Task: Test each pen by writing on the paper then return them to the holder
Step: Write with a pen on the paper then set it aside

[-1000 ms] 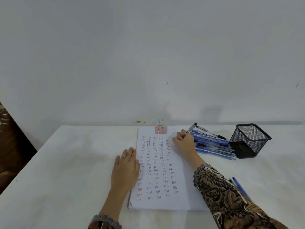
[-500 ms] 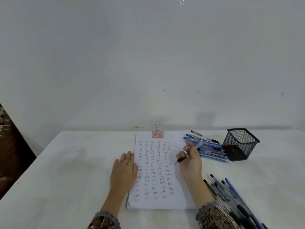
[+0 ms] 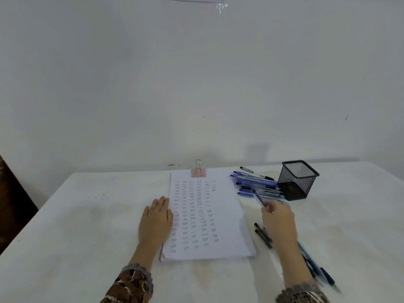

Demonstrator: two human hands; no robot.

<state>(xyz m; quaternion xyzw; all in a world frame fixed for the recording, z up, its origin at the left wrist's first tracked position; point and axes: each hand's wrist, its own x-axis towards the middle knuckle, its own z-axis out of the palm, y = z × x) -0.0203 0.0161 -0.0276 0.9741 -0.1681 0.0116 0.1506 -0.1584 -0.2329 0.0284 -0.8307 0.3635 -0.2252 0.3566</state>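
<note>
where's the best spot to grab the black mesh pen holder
Likely by its open top rim or right wall, coming from the right: the mesh pen holder stands upright, and the pile of blue pens crowds its left side.

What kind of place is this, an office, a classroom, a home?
Probably a plain indoor room with a writing desk; which building, I cannot tell. A white-covered table stands against a bare white wall, holding clipped paper filled with handwriting, a pile of pens and a black mesh holder.
</note>
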